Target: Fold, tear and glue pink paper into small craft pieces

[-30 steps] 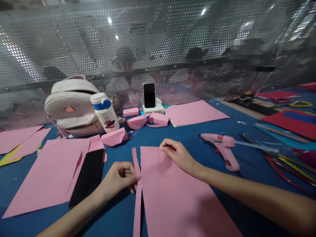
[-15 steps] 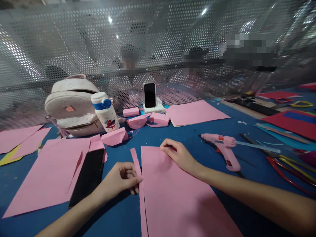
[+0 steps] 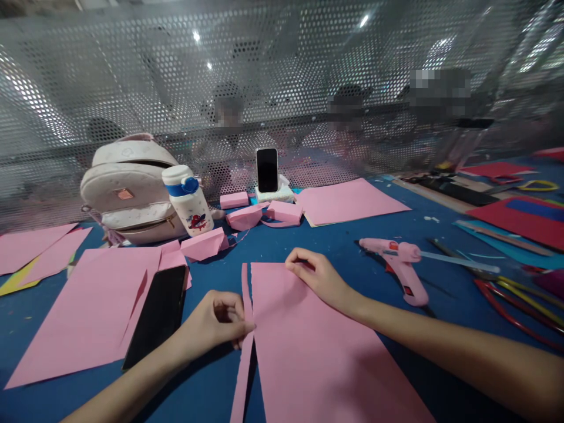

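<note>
My left hand [image 3: 220, 320] is closed, thumb and fingers pinching a long narrow pink paper strip [image 3: 240, 376] with a rough edge. Beside the strip lies a large pink sheet of paper [image 3: 317, 358], its left edge ragged. A gap of blue table shows between strip and sheet above and below my thumb, whose tip reaches the sheet's edge. My right hand [image 3: 321, 282] grips the sheet near its top edge with curled fingers; the fingertips' undersides are hidden. The near ends of sheet and strip run out of view.
Right of the sheet lies a pink glue gun [image 3: 396, 264] with a glue stick. A black phone [image 3: 156, 314] rests on pink paper [image 3: 88, 299] at left. Behind stand a white backpack [image 3: 127, 188], a bottle [image 3: 189, 202], folded pink pieces [image 3: 244, 217] and an upright phone [image 3: 267, 170].
The strip's lower part has swung left, widening the gap from the sheet, while its top end has straightened upright. My right hand has stayed in place.
</note>
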